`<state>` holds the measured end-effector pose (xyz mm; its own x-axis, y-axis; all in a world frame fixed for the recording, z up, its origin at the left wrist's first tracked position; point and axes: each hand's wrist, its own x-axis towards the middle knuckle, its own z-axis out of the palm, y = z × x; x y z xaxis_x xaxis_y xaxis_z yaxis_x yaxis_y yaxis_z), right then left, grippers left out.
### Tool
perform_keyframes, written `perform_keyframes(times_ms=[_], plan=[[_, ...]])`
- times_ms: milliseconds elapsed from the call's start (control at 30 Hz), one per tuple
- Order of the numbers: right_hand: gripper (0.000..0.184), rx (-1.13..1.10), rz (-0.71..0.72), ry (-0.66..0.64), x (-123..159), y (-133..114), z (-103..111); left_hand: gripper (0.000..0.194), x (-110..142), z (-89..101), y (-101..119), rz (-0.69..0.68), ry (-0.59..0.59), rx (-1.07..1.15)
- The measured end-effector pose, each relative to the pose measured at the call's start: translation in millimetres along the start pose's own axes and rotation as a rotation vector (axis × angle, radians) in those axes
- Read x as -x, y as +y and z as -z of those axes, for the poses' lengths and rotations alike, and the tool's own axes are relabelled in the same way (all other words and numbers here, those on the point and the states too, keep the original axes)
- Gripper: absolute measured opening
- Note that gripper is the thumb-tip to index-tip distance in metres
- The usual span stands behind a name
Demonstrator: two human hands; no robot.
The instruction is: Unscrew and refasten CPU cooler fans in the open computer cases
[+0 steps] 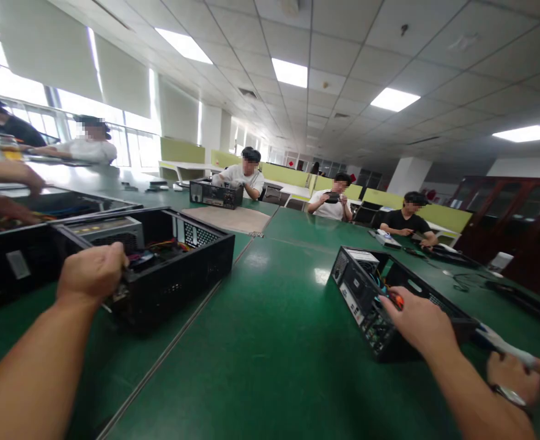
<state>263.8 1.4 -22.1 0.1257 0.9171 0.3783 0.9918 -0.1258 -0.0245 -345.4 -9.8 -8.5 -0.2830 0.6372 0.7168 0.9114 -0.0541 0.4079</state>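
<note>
My left hand (92,271) is closed in a fist on the near rim of an open black computer case (173,269) that lies on the green table (274,342); coloured wires show inside the case. My right hand (419,324) is closed around a screwdriver with an orange and black handle (394,299), held over a second open black case (370,305) at the right.
Another person's hand with a wristwatch (512,376) rests at the lower right. More hands reach in over a third case (26,244) at the far left. Several people sit along the table's far side with cases and tools. A dark wooden cabinet (517,214) stands at the right.
</note>
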Motion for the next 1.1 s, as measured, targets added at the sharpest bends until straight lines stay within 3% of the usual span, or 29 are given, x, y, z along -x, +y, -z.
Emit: perform_keyframes(times_ms=[100,233,333,500,667,767,867,1000,1100], plan=[[0.043,0.019,0.05,-0.15,-31,3,-11,0.036,-23,-9.8,16,0.15,-0.117,-0.209],[0.017,-0.078,0.157,-0.289,-62,5,-18,0.035,-23,-23.7,63,-0.011,0.044,-0.159],[0.017,-0.127,0.21,-0.375,-70,-1,-17,0.026,-7,-38.0,104,-0.133,0.109,-0.043],[0.023,-0.17,0.24,-0.377,-47,-41,-7,0.017,26,-72.5,158,-0.444,-0.018,0.352],[0.016,-0.244,0.249,-0.36,12,-111,17,0.029,58,-115.1,196,-0.486,-0.3,0.535],[0.022,-0.339,0.351,-0.409,52,-146,42,0.04,74,-134.4,209,-0.562,-0.523,0.672],[0.022,-0.557,0.485,-0.465,69,-157,68,0.047,85,-140.7,211,-0.588,-0.563,0.903],[0.035,-0.957,0.492,-0.433,44,-133,83,0.051,97,-130.0,202,-0.554,-0.49,1.049],[0.022,-1.012,0.56,-0.27,18,-112,75,0.045,103,-115.1,196,-0.569,-0.504,1.042]])
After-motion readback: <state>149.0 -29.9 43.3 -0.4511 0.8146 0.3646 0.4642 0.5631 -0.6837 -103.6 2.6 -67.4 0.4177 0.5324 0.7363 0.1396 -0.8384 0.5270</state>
